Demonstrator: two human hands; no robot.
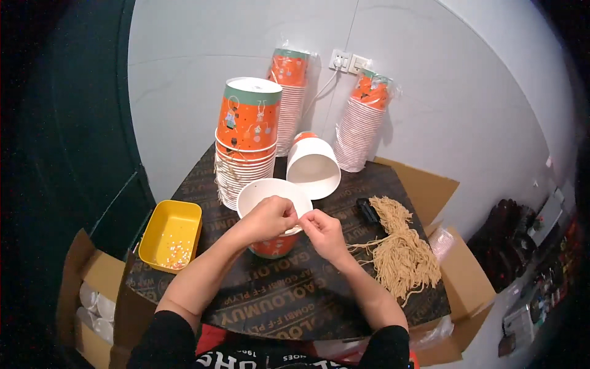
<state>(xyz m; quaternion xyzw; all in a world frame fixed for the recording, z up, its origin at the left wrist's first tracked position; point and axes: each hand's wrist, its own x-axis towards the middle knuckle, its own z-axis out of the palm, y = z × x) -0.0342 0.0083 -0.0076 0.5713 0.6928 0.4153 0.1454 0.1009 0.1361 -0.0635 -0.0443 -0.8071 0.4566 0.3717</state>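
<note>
An orange paper bucket (275, 247) with a white inside stands upright on the dark tabletop in front of me. At its near right rim my left hand (269, 218) and my right hand (322, 234) come together, fingertips almost meeting. Both are closed in a pinch over the rim, and whatever sits between the fingers is too small or hidden to name. To the right lies a bundle of tan cords (405, 261), with a black clip-like object (369, 212) at its far end.
Behind the bucket rises a stack of upturned buckets (249, 126), cords hanging at its side. One bucket (314, 169) lies tipped over. Two wrapped stacks, one left (289, 98) and one right (362, 123), lean near the wall. A yellow bin (172, 234) holds small pale pieces. Cardboard boxes flank the table.
</note>
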